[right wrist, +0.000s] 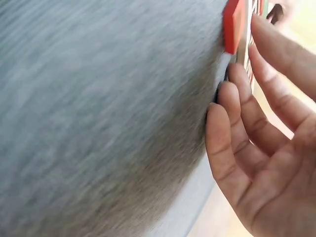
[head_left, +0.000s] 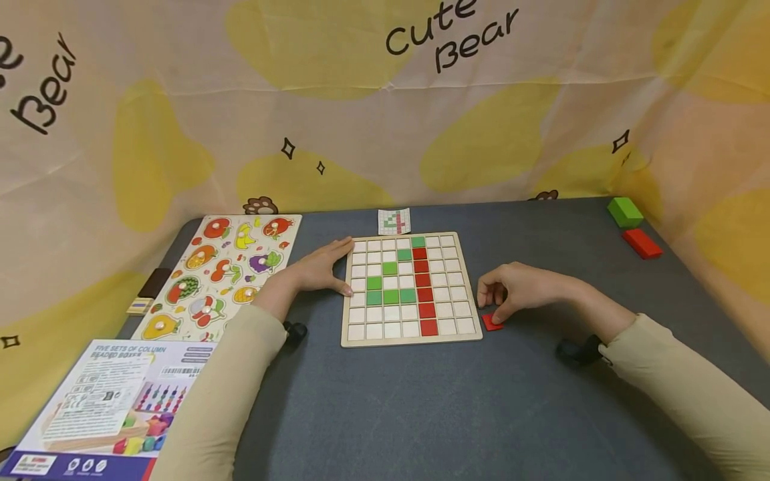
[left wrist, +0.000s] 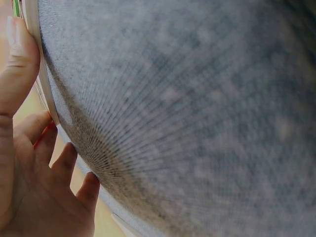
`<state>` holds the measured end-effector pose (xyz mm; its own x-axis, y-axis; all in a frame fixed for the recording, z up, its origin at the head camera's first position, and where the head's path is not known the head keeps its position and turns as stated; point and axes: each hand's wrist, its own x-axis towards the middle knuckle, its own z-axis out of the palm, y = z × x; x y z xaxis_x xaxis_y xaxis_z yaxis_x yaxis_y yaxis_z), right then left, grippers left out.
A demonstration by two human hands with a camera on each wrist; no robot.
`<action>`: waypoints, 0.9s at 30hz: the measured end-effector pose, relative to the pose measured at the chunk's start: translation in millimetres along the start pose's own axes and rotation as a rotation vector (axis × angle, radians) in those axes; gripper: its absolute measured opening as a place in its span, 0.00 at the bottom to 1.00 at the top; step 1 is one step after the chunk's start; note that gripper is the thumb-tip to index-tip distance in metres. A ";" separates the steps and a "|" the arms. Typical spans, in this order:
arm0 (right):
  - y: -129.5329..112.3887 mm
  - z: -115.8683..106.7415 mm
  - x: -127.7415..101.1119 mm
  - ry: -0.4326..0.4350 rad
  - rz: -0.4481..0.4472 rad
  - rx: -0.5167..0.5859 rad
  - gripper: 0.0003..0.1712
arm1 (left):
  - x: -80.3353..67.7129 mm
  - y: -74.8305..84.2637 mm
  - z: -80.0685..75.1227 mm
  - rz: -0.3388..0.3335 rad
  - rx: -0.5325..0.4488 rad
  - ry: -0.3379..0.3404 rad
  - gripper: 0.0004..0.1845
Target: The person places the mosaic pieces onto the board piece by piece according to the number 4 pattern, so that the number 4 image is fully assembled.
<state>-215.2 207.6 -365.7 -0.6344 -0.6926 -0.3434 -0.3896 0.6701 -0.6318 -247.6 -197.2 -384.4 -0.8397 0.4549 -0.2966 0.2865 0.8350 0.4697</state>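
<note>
Red and green tiles are filling part of a wooden grid board [head_left: 412,337] lying near the middle of the grey table [head_left: 421,414]. One loose red tile [head_left: 491,321] is sitting on the table just beside the board's right edge, near its front corner. The right hand [head_left: 520,288] is hovering over that tile, fingers loosely curled and a fingertip touching its top — not yet gripping it. The left hand [head_left: 319,267] is resting flat against the board's left edge, fingers straight, steadying it and holding nothing. The tile is looking small, thin, stiff and light — likely smooth wood or plastic, so best pinched by its two opposite side edges, since its flat face offers little to grasp. A small pattern card [head_left: 394,221] is lying just past the board's far edge; a fruit puzzle [head_left: 222,274] and a printed box [head_left: 108,407] are occupying the table's left side, and green [head_left: 624,212] and red [head_left: 641,243] blocks are sitting at the far right corner.
</note>
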 end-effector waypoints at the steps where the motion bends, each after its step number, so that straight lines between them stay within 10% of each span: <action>1: 1.9 0.0 -1.2 -0.013 0.010 -0.004 0.14 | 0.1 -0.1 0.1 0.001 0.002 0.001 0.60; 12: 6.4 2.7 -3.1 0.013 0.009 -0.058 0.14 | 1.5 -1.5 0.8 -0.002 0.005 0.000 0.60; 22: 1.1 -7.9 13.5 0.390 0.064 -0.074 0.06 | -0.1 -1.5 -0.5 -0.012 -0.002 -0.003 0.60; 27: -10.6 -2.8 30.9 0.425 0.033 -0.007 0.05 | 0.8 -2.2 0.3 -0.006 0.000 -0.003 0.60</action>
<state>-232.6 179.8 -367.6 -0.8649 -0.4999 -0.0450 -0.3682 0.6928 -0.6200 -248.8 -198.6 -385.9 -0.8399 0.4509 -0.3021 0.2814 0.8378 0.4679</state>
